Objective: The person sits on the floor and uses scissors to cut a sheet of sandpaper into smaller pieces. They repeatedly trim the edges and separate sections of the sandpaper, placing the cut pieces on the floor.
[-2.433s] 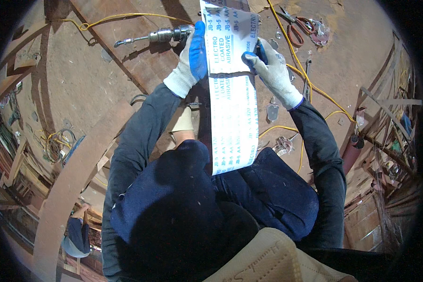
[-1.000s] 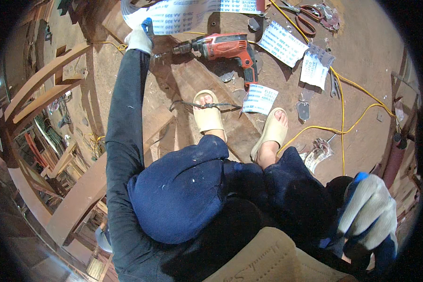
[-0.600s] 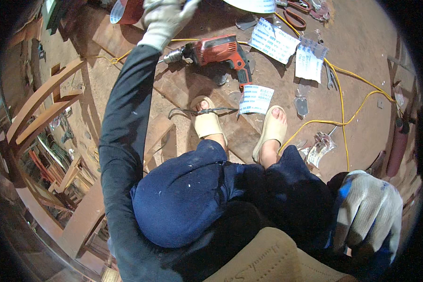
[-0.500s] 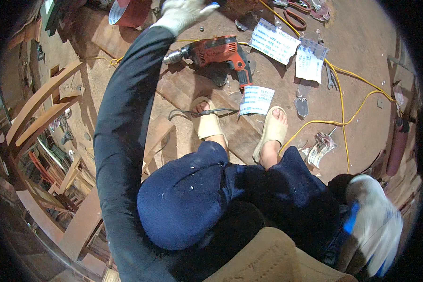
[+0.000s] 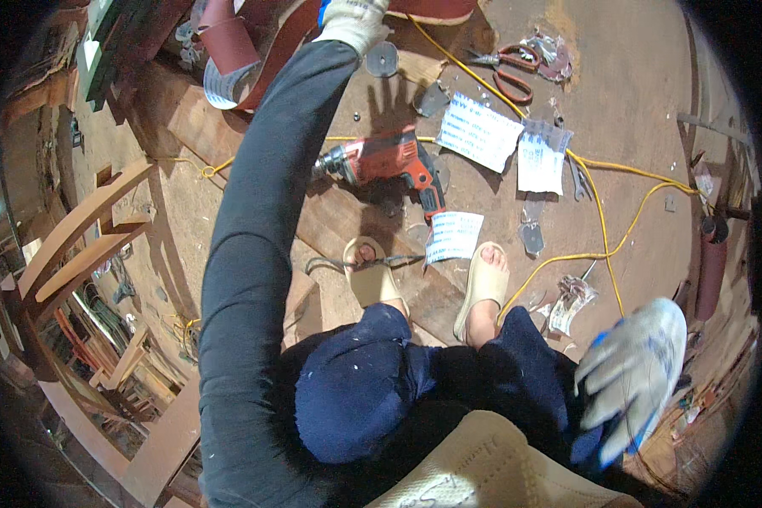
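My left hand (image 5: 356, 21), in a white and blue glove, reaches to the top edge, where its fingers are cut off. It is up against a long reddish-brown sandpaper strip (image 5: 284, 55); whether it grips the strip is hidden. A rolled piece of sandpaper (image 5: 227, 46) stands beside the strip. My right hand (image 5: 628, 372), gloved in grey-white and blue, hangs by my right knee with its fingers apart and nothing in them. Below the left hand, a red and black power drill (image 5: 372, 159) lies on the ground near my sandalled feet.
White-backed sandpaper pieces (image 5: 480, 131) lie right of the drill. Red-handled scissors (image 5: 516, 72) and a wrench (image 5: 581, 179) are farther right. A yellow cord (image 5: 622, 168) loops over the ground. Curved wooden parts (image 5: 80, 233) stand at left, a dark red roll (image 5: 712, 275) at far right.
The view has shifted, showing more of the ground ahead. My left hand has moved right along the top, by the sandpaper strip. My right hand has come up and inward, fingers spread.
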{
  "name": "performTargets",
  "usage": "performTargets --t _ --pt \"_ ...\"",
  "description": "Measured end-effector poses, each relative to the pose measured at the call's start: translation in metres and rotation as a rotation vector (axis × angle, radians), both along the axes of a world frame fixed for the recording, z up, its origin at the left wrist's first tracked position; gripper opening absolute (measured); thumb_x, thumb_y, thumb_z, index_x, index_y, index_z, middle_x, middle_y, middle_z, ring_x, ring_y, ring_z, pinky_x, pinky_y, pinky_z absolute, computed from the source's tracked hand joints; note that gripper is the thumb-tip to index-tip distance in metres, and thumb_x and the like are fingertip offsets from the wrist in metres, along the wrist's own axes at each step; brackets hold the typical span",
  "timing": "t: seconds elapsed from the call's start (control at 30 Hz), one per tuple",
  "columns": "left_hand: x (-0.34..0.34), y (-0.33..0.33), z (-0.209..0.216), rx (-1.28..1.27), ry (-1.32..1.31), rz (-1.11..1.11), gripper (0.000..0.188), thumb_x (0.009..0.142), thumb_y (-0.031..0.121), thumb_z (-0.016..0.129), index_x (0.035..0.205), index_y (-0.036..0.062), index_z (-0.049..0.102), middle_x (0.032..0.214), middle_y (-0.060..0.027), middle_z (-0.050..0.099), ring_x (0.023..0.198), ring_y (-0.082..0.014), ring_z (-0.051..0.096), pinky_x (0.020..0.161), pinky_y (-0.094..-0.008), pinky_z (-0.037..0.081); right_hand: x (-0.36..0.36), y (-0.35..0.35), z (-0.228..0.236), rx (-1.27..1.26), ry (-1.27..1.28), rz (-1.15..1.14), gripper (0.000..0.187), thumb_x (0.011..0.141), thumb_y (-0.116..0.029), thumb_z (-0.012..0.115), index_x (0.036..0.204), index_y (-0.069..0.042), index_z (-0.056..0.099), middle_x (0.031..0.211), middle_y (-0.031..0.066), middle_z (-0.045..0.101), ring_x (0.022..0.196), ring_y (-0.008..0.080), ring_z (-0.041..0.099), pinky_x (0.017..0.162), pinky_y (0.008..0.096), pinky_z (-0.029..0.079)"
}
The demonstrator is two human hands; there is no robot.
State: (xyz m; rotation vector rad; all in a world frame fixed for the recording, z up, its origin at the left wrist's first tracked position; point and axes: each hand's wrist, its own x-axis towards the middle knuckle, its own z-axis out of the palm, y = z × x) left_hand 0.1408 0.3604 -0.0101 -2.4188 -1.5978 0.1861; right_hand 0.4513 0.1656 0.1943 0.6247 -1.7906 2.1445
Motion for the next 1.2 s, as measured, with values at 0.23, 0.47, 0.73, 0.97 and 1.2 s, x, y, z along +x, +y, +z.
performTargets --t 0.23,0.47,0.73,0.97,1.2 --pt "-0.037 0.015 -0.040 -0.378 0.257 0.090 0.026 0.076 0.029 0.059 0.097 0.0134 0.064 0.091 -0.0030 0.067 0.084 -0.0172 0.065 0.065 -0.0350 0.050 -0.011 0.044 -0.106 -0.795 -0.703 -0.669 0.051 0.085 -0.033 0.056 0.120 0.003 0.048 0.092 0.0093 0.060 0.076 0.0168 0.060 0.071 0.0278 0.048" --pt "0.035 -0.107 -0.037 -0.279 0.157 -0.493 0.028 0.077 0.017 0.050 0.103 0.0072 0.055 0.082 -0.0071 0.059 0.080 -0.0204 0.058 0.064 -0.0313 0.046 -0.039 0.095 -0.214 -0.364 -1.314 -1.373 0.086 0.070 -0.041 0.072 0.135 -0.005 0.029 0.115 0.0150 0.047 0.094 0.0220 0.055 0.078 0.0330 0.048" --pt "0.067 -0.202 0.023 -0.510 -0.627 -0.350 0.044 0.080 0.031 0.056 0.121 0.0149 0.051 0.104 -0.0129 0.054 0.102 -0.0295 0.049 0.086 -0.0413 0.040 -0.028 0.030 -0.228 -0.818 -0.861 -1.100 0.061 0.073 -0.017 0.069 0.122 0.000 0.037 0.095 0.0106 0.059 0.082 0.0147 0.058 0.071 0.0281 0.049" --pt "0.076 -0.202 0.060 -0.599 -0.686 -0.028 0.044 0.076 0.037 0.060 0.110 0.0079 0.057 0.114 -0.0173 0.052 0.108 -0.0343 0.048 0.091 -0.0389 0.038 -0.002 -0.058 -0.227 -0.615 -0.418 -1.098 0.042 0.081 -0.014 0.059 0.120 -0.003 0.047 0.109 0.0118 0.056 0.091 0.0217 0.057 0.079 0.0333 0.046" --pt "0.086 -0.212 0.078 -0.862 -0.697 0.042 0.044 0.075 0.036 0.062 0.111 0.0107 0.056 0.104 -0.0127 0.061 0.098 -0.0273 0.057 0.084 -0.0348 0.044 0.053 -0.051 -0.175 -1.045 -0.161 -0.829 0.064 0.084 -0.028 0.058 0.137 -0.009 0.027 0.135 0.0181 0.035 0.125 0.0329 0.035 0.104 0.0439 0.029"
